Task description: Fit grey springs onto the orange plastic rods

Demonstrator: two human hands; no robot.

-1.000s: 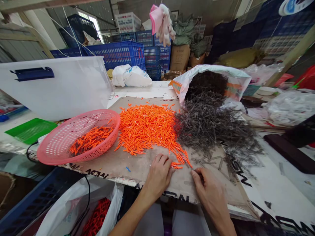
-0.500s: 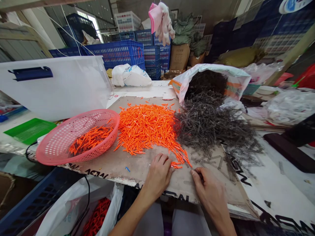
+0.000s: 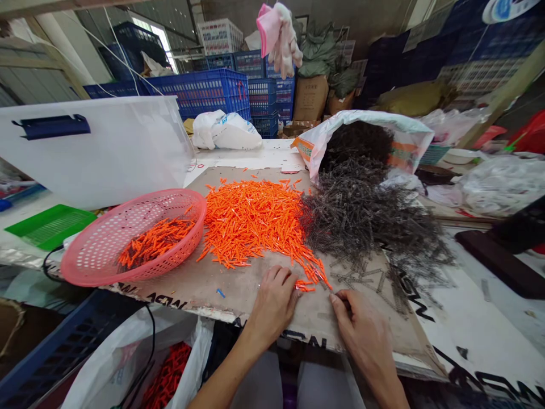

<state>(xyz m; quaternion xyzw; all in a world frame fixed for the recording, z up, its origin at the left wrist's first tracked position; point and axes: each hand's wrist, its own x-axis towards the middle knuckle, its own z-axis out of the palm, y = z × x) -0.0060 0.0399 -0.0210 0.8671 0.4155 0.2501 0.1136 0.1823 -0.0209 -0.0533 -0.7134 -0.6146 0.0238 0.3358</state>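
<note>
My left hand (image 3: 275,304) rests on the brown cardboard sheet (image 3: 204,284), fingers curled, fingertips against a few orange plastic pieces (image 3: 305,286) at the near tip of the big orange pile (image 3: 255,218). My right hand (image 3: 361,329) lies beside it, fingers pinched together near the loose grey metal springs (image 3: 361,278); what it holds is too small to make out. A large heap of grey springs (image 3: 361,216) spills from a white sack (image 3: 409,139). A pink basket (image 3: 102,261) at the left holds orange pieces fitted with springs.
A white plastic bin (image 3: 106,147) with a blue handle stands at the back left, a green tray (image 3: 49,227) beside it. Blue crates (image 3: 204,91) are stacked behind. A bag of red parts (image 3: 168,378) hangs below the table edge. Gloves (image 3: 281,37) hang overhead.
</note>
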